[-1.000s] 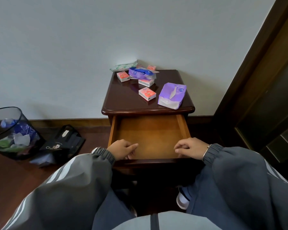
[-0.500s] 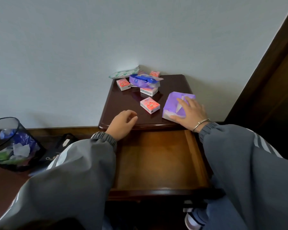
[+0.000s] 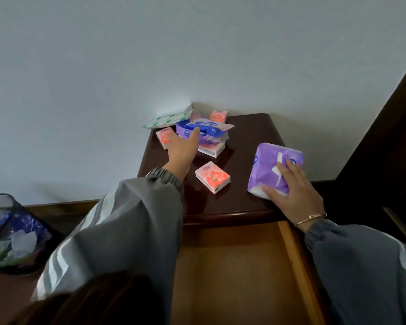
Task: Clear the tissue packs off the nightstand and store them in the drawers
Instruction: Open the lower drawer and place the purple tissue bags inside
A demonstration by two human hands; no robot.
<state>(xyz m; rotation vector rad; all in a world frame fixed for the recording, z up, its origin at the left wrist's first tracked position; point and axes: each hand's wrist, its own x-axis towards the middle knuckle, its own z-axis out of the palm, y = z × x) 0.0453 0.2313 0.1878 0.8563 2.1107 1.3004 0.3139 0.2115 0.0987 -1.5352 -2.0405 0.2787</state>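
Several tissue packs lie on the dark wooden nightstand (image 3: 251, 134). My right hand (image 3: 293, 193) grips the large purple tissue pack (image 3: 267, 167) at the front right, fingers over its top and thumb at its near edge. My left hand (image 3: 182, 148) reaches to the back with straight fingers and touches the blue and purple pack (image 3: 208, 129), which sits on a white and pink pack (image 3: 211, 148). Small pink packs lie at the centre (image 3: 212, 175), left (image 3: 163, 137) and back (image 3: 219, 116). A green and white pack (image 3: 169, 118) leans on the wall. The top drawer (image 3: 232, 266) is pulled out below.
A dark waste bin (image 3: 12, 238) with crumpled paper stands on the floor at the left. A dark wooden door frame (image 3: 384, 137) rises close on the right. The wall is right behind the nightstand.
Both hands left the drawer front. My right hand settled on the large purple pack and closed round it. My left hand moved from the nightstand's front edge to the back stack.
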